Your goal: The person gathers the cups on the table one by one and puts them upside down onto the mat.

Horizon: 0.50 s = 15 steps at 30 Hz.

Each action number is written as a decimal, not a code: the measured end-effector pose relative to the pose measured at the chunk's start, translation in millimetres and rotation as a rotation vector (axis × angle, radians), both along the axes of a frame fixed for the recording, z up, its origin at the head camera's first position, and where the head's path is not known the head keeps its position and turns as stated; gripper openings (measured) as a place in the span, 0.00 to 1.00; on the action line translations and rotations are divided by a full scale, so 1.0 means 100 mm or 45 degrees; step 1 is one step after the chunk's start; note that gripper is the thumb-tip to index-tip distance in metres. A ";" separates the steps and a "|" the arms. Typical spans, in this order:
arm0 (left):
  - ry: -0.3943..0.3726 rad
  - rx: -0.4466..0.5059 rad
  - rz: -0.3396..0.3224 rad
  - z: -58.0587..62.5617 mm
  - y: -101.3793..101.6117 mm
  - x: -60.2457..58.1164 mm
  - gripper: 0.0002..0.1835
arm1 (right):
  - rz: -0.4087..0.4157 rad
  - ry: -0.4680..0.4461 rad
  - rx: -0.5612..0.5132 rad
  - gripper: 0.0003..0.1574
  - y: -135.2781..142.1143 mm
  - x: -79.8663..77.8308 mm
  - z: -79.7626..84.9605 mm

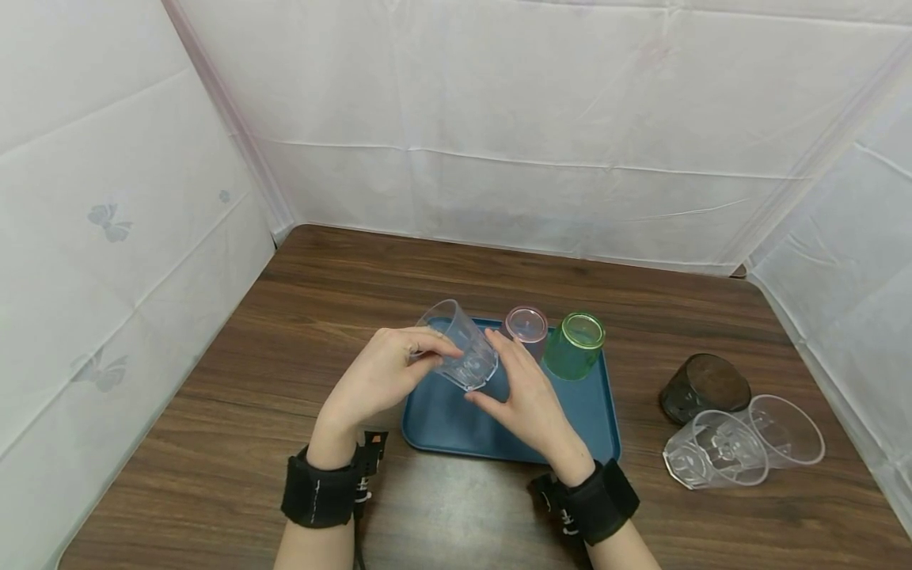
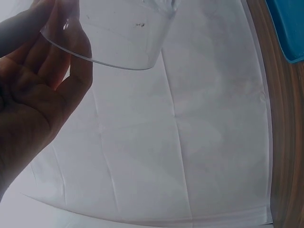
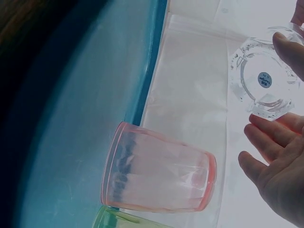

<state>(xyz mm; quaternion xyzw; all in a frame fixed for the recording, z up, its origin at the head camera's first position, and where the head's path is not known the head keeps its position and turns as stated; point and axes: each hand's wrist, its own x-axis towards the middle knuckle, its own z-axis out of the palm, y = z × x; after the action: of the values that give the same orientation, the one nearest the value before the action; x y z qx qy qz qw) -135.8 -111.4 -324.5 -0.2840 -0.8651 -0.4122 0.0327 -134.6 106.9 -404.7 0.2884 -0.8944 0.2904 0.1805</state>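
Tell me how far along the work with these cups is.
Looks done: the pink cup and green cup stand upside down on the blue tray. In hand: a clear cup, tilted, pinched by the left hand, with the right hand at its base. Probably left: the dark cup and two other clear cups, mouth up on the table, right of the tray.

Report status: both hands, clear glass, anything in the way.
Left hand pinches clear glass; right hand at its base, contact unclear. Glass raised, tilted. Possible obstacles: pink glass, green glass, upturned on blue tray.
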 end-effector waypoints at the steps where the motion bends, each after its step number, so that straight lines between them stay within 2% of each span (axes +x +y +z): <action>1: -0.002 0.006 -0.001 0.00 0.00 0.00 0.12 | -0.002 -0.001 -0.002 0.53 0.00 0.00 0.00; 15: 0.006 0.012 -0.028 0.00 0.04 0.01 0.12 | -0.018 -0.058 -0.031 0.53 -0.01 0.01 0.01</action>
<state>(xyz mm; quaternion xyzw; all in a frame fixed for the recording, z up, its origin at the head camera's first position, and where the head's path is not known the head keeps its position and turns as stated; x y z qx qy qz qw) -135.2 -107.9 -324.8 -0.2943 -0.8599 -0.4160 0.0314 -133.4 106.1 -403.8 0.2732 -0.8966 0.3066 0.1659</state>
